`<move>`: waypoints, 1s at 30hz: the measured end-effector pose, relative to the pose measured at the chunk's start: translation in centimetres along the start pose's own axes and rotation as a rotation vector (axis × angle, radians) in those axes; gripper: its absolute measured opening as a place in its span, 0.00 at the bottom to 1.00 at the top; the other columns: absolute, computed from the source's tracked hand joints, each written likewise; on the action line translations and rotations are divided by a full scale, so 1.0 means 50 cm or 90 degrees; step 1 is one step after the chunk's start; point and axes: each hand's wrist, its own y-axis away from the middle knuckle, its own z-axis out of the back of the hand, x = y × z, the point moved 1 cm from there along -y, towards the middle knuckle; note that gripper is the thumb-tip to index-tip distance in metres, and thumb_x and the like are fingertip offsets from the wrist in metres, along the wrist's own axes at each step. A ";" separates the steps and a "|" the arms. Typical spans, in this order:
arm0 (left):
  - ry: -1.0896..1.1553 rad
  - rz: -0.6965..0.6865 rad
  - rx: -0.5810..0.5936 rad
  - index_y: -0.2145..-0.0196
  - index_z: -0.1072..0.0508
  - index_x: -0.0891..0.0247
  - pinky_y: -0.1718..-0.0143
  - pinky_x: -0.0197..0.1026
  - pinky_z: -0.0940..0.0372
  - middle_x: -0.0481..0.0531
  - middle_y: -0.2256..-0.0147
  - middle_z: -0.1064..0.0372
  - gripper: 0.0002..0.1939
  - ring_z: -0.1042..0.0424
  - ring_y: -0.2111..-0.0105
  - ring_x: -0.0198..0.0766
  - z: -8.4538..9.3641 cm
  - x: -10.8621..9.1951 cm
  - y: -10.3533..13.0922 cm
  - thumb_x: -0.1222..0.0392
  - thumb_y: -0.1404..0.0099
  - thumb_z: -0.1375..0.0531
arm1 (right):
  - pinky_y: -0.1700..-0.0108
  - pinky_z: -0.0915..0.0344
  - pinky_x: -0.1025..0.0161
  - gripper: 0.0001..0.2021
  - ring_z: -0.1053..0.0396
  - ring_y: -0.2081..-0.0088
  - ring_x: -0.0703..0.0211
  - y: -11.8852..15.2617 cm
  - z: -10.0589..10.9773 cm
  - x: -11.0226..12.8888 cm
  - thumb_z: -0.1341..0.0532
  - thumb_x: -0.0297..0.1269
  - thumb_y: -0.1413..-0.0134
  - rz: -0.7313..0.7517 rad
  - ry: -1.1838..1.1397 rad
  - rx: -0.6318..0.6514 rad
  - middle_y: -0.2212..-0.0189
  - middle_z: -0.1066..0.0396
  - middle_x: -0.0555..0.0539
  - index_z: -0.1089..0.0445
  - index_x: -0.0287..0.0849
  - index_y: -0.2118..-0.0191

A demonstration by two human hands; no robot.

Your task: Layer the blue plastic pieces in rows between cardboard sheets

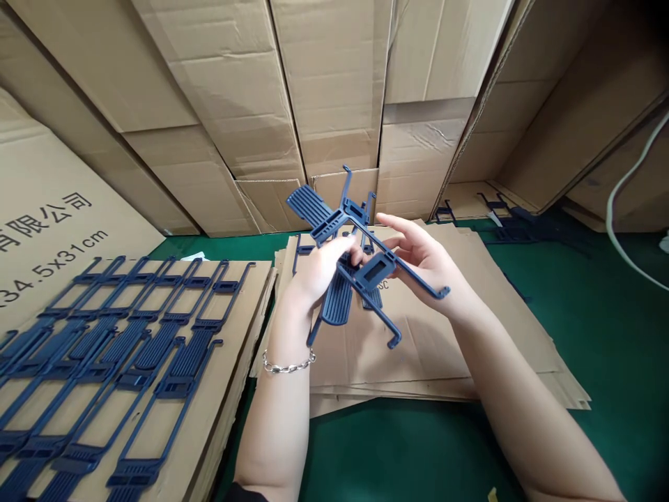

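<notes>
My left hand is closed around dark blue plastic brackets, held above a cardboard stack in the middle. They have ribbed flat tongues, slotted crossbars and thin legs with hooked ends. At least two seem to cross each other, though the overlap hides exactly how many. Beside them is my right hand, its index finger stretched out and the other fingers partly bent behind a bracket leg. That leg passes in front of the palm; whether the hand bears any weight cannot be seen. Below the held pieces, another ribbed tongue shows over the cardboard.
At left, rows of similar blue brackets lie on stacked cardboard. Flat cardboard sheets lie under my hands on a green surface. Tall cartons wall off the back. More dark brackets and a white cable are at right.
</notes>
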 end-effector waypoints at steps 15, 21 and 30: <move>-0.131 0.065 0.036 0.80 0.42 0.65 0.85 0.32 0.45 0.51 0.74 0.37 0.28 0.40 0.84 0.28 -0.015 0.003 0.007 0.33 0.46 0.50 | 0.50 0.42 0.61 0.19 0.37 0.53 0.55 0.011 0.048 0.028 0.52 0.39 0.41 0.096 0.587 -0.274 0.53 0.36 0.44 0.38 0.45 0.46; -0.062 -0.040 -0.040 0.82 0.43 0.65 0.83 0.32 0.43 0.50 0.73 0.36 0.23 0.39 0.84 0.28 0.018 -0.017 0.006 0.42 0.43 0.48 | 0.56 0.38 0.61 0.11 0.33 0.61 0.52 0.009 0.173 -0.002 0.47 0.35 0.47 -0.208 0.733 -0.248 0.65 0.30 0.43 0.30 0.39 0.63; -0.022 -0.070 -0.076 0.82 0.42 0.66 0.84 0.31 0.44 0.50 0.75 0.36 0.19 0.39 0.85 0.27 0.021 -0.024 0.011 0.48 0.43 0.47 | 0.76 0.37 0.55 0.09 0.34 0.64 0.42 0.046 0.263 -0.015 0.44 0.44 0.55 -0.620 0.797 -0.241 0.69 0.32 0.41 0.31 0.45 0.71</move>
